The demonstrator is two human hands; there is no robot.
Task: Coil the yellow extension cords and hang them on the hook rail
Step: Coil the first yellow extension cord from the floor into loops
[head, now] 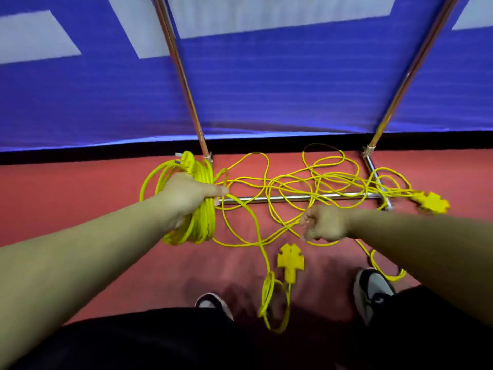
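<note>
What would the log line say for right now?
step: coiling | left hand: grips cord coil | right hand: curled at loose cord, grip unclear | loose cord: tangled across rack bar

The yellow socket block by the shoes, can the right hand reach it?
Probably yes: the socket block lies uncovered just below the right hand, though that hand seems to grip loose cord.

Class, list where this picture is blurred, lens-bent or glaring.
Head view: motion blur smears the right hand, far socket and shoes; the coil in the left hand is sharper; wide lens splays the poles; floor bar glints.
</note>
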